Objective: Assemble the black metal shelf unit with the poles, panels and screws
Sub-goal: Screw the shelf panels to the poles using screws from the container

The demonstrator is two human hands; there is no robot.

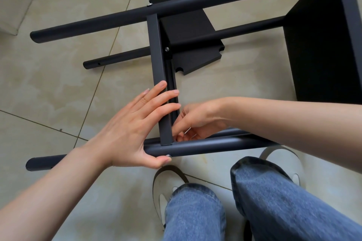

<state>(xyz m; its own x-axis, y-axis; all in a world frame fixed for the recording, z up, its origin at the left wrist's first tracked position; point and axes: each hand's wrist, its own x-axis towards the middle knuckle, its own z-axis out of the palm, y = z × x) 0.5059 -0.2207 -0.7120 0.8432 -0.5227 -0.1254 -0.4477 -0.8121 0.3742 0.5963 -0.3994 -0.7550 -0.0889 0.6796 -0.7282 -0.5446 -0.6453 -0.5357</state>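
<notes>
Your knees [254, 201] are nearest; above them your left hand [133, 123] lies flat on the panel edge [159, 84], thumb on the screw [168, 155] in the near pole [205, 146]; right fingers [182, 133] curl behind the pole, their hold unclear.

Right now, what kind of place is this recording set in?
Probably an indoor room at home, used as a makeshift work spot: a tiled floor, a half-built black shelf frame lying on it, and slippers on the person's feet.

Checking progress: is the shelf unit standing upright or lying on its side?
On its side: the shelf unit's poles run level above the floor tiles.
</notes>
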